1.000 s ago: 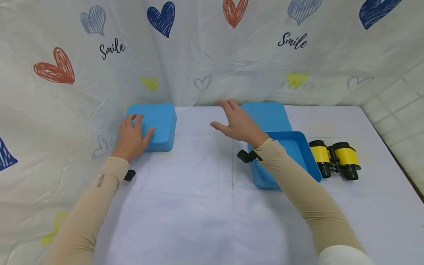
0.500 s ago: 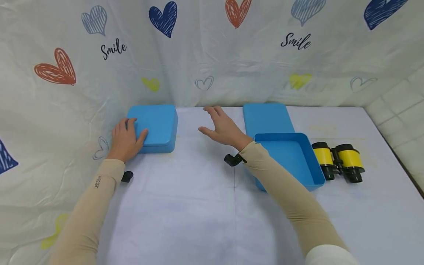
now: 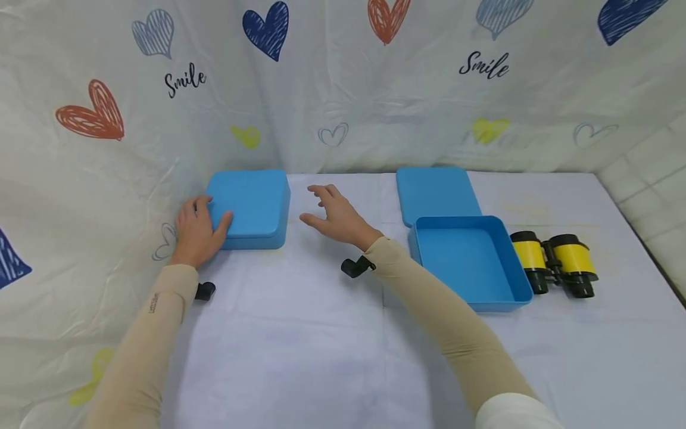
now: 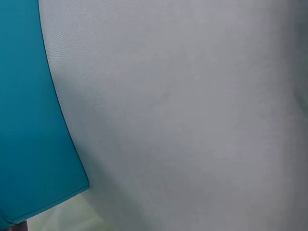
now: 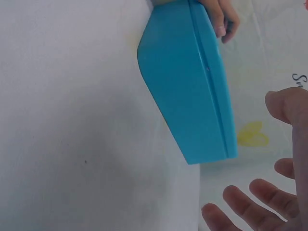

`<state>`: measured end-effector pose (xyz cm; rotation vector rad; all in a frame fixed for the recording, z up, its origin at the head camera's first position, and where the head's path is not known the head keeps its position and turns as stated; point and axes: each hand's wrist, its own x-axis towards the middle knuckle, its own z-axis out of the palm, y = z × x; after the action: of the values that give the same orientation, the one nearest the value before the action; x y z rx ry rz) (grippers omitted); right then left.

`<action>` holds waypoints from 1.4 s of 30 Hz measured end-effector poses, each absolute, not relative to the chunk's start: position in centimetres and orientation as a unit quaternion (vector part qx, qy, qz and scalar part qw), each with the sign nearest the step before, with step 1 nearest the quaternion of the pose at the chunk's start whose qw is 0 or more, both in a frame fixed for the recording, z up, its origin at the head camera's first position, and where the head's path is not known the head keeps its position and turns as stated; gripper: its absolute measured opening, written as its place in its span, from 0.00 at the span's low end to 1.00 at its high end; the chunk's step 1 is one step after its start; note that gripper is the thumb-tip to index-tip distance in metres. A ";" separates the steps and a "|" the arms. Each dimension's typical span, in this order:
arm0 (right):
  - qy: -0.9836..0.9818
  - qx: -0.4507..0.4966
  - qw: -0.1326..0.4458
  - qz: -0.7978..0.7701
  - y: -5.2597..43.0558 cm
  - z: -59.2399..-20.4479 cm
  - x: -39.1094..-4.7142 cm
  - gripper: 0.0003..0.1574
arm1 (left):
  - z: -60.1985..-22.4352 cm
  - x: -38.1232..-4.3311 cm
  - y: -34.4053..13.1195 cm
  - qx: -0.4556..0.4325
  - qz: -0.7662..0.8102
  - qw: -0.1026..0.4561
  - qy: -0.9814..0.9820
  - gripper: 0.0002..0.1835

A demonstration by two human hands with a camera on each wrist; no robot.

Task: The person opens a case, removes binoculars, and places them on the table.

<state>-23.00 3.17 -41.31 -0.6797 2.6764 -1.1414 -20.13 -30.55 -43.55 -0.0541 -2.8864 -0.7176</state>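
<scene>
A lidded blue box [image 3: 249, 202] sits at the back left of the table. At its left side is my left hand [image 3: 197, 233], fingertips and thumb touching the lid's edge; in the right wrist view, fingers [image 5: 219, 19] of that hand lie over the lid. My right hand [image 3: 340, 217] hovers to the right of the box, apart from it, fingers spread and holding nothing. Between lid and body a seam shows along the box [image 5: 173, 82] in the right wrist view. The left wrist view catches only a side of the box [image 4: 38, 120].
To the right stands an open blue box [image 3: 466, 259] with nothing in it. A flat blue lid [image 3: 439, 193] lies behind it. Yellow and black binoculars [image 3: 573, 259] lie beside its right wall. A curtain [image 3: 332, 89] printed with hearts hangs along the back.
My right hand has moved left, away from the open box and toward the lidded one. My left hand has drawn back from over the lid to its left edge.
</scene>
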 end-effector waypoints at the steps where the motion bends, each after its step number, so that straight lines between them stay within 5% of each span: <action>1: 0.890 -0.228 0.082 -0.386 2.9 -41.5 -23.0 0.47 | -43.6 -20.1 -30.6 -0.015 -0.245 0.083 -0.966 0.40; 25: 0.846 -0.187 0.127 -0.484 -2.1 -43.4 -23.1 0.50 | -43.6 -19.1 -30.6 0.098 -0.379 0.036 -0.920 0.46; 42: 0.827 -0.164 0.154 -0.515 -2.5 -44.2 -22.9 0.56 | -43.6 -18.2 -31.2 0.063 -0.419 0.020 -0.906 0.42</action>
<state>-22.91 -2.53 -44.24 -0.4700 2.3718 -1.4752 -18.22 -31.22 -43.64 0.1961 -2.8097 -1.2984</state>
